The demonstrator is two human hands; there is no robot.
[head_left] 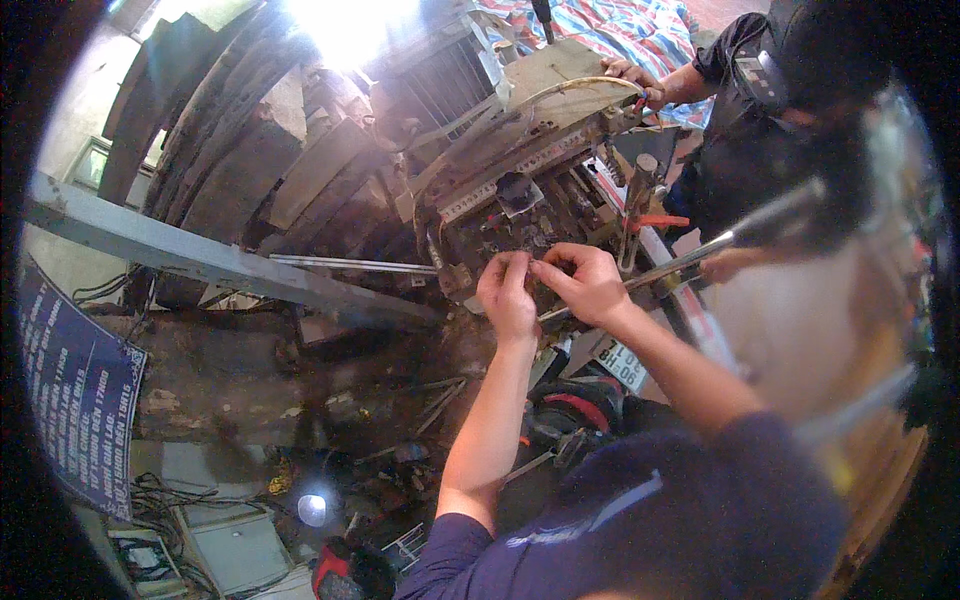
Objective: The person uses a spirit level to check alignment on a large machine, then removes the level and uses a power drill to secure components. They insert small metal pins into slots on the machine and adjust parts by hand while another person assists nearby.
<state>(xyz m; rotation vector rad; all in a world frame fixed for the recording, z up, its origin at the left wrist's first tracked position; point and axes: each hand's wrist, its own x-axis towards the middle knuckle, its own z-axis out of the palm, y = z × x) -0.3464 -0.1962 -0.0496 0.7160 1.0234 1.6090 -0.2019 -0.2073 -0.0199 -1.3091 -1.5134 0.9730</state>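
Note:
My left hand (508, 300) and my right hand (590, 288) meet at the near edge of a worn, cluttered work stand (455, 262). Fingertips on both are pinched together, close to each other. Whatever they hold, if anything, is too small to make out. Just beyond them lie dark small parts (500, 228) and a dark square piece with a pale corner (518, 195). Strips with ruler-like markings (540, 160) run along the stand's far side. An orange-red handle (662, 221) sticks out to the right of my hands.
Another person's hand (635, 82) rests on the stand's far right corner. A shiny metal rod (725, 240) slants up at right. Wooden planks (225, 150) lean behind a grey beam (230, 255). A number plate (620, 362) and cables (165, 495) lie below; a dark printed sign (80, 400) hangs left.

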